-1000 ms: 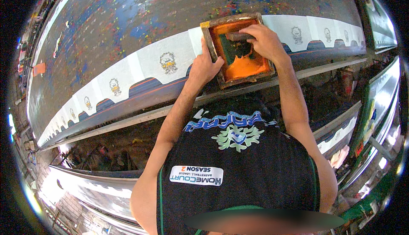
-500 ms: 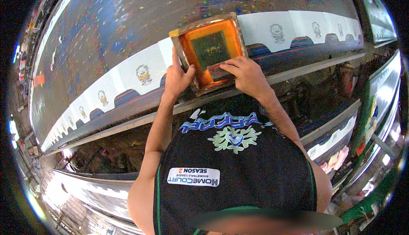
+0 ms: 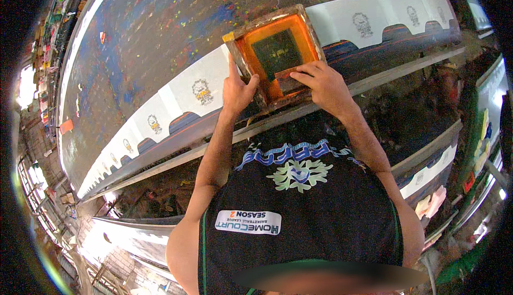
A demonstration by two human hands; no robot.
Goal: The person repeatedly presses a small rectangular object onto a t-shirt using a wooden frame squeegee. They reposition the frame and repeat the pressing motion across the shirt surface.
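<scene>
A wooden screen printing frame with orange-edged mesh and a dark centre lies over a row of white fabric pieces on the long table. My left hand grips the frame's left side, index finger stretched along the outside and thumb on the rim. In my right hand is a small flat squeegee, pinched by its right end at the frame's near inner edge. Fabric pieces left of the frame bear a cartoon figure with yellow-orange patches. On the fabric to the right the figures show only dark outlines.
The dark table top is spattered with paint. A pale rail runs along its near edge, in front of my body. Another table with white pieces stands at lower right, pinkish cloths beside it. An orange scrap lies far left.
The whole view has shifted, so the table, frame and hands appear farther right. Both hands keep their holds, and the squeegee remains near the frame's near edge.
</scene>
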